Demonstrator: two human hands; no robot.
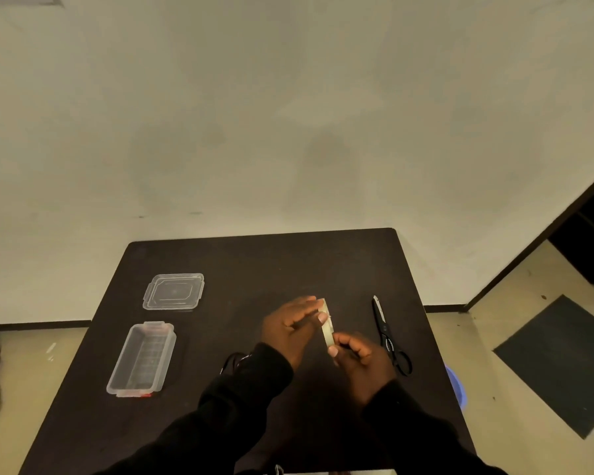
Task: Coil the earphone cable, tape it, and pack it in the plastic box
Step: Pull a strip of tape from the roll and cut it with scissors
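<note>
I'm watching both hands — left hand, right hand — pinching a tape strip taut; next, I judge, wrapping the earphone cable.

One table. On it, one clear box at the left, one lid just beyond that, one pair of scissors at the right, one dark cable near the middle. Two hands above it: left, right, with one tape strip between.

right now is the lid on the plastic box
No, the lid lies flat on the table, apart from the open plastic box, which sits nearer the person.
</note>
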